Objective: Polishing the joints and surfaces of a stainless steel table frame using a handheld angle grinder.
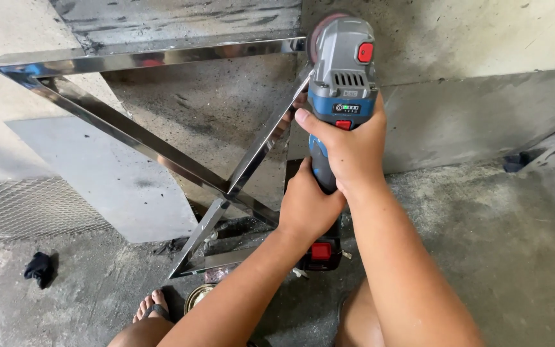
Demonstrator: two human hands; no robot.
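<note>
Head view: both hands grip a cordless angle grinder [342,96], grey and blue with red buttons. The right hand [351,151] is wrapped around the blue neck just behind the grey head; the left hand [306,205] is closed around the handle lower down, just above the battery pack [321,252]. The grinder's long axis runs nearly straight up the picture, head pointing away from the person, battery end toward the knees. Its disc [319,29] sits at the corner of a polished metal frame [149,61], where the top bar meets a slanted bar; whether it actually touches I cannot tell. The frame stands on the concrete floor [483,244], leaning against grey sheets. The step in hand looks like grinding or polishing that corner joint. The next move would call for a steady two-handed hold and light pressure along the joint.
</note>
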